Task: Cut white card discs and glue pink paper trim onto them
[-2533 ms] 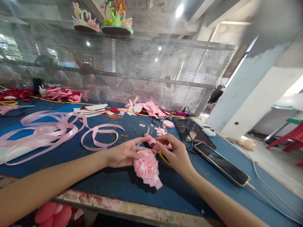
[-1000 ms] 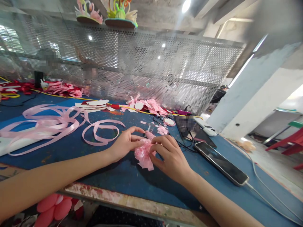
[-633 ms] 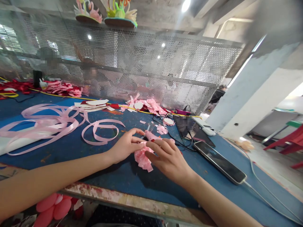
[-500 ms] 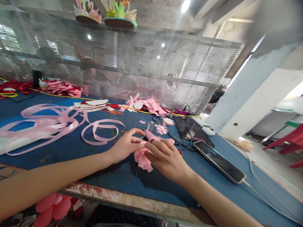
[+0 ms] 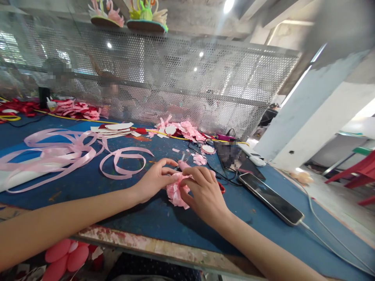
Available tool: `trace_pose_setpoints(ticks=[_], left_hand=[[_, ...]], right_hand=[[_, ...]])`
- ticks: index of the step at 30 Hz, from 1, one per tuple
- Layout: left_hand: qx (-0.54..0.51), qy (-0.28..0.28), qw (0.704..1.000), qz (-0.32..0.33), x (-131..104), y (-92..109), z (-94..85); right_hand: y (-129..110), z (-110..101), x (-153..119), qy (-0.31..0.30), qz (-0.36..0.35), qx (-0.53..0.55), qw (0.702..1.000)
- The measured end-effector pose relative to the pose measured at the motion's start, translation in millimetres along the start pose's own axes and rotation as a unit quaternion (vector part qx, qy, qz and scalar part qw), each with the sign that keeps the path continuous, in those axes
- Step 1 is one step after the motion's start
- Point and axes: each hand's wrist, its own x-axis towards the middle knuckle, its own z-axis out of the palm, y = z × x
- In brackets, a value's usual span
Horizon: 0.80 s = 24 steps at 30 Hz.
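Between my hands, over the blue table, is a pink ribbon flower [image 5: 176, 193] with ruffled petals. My left hand [image 5: 155, 180] grips its left upper edge between thumb and fingers. On its right side, my right hand [image 5: 202, 191] has bent fingers closed on the petals, thumb low against them. Just behind the fingers lies a pink glue gun [image 5: 183, 165], partly hidden by my right hand. Red scissor handles [image 5: 222, 188] show beyond the right hand's knuckles.
Loose pink ribbon [image 5: 70, 146] coils over the left of the table [image 5: 131, 218]. White cut pieces [image 5: 117, 130] and a pink petal pile [image 5: 187, 128] lie at the back. A phone [image 5: 272, 199] with a cable, and a dark tablet [image 5: 237, 160], are on the right.
My right hand has shifted slightly left and up, its fingers curling more over the flower. The flower has tilted a little, and more of the scissor handles shows.
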Motion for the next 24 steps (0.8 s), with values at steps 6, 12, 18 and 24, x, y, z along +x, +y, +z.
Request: trace_pose_setpoints(ticks=[6,12,18,24], left_hand=[[-0.021,0.019,1.000,0.008,-2,-1,2.7],[-0.010,0.028,0.999,0.012,1,-6,2.7],[-0.043,-0.004,0.999,-0.011,0,-9,4.7],[-0.117,-0.083,0.989,-0.034,5,-10,3.2]], right_hand=[[-8,3,-1,0.026,0.085,-0.018,0.996],[-12,6,-2,0.019,0.122,-0.057,0.991],[-11,8,-3,0.008,0.119,-0.064,0.991],[-4,3,1,-0.003,0.152,0.040,0.988]])
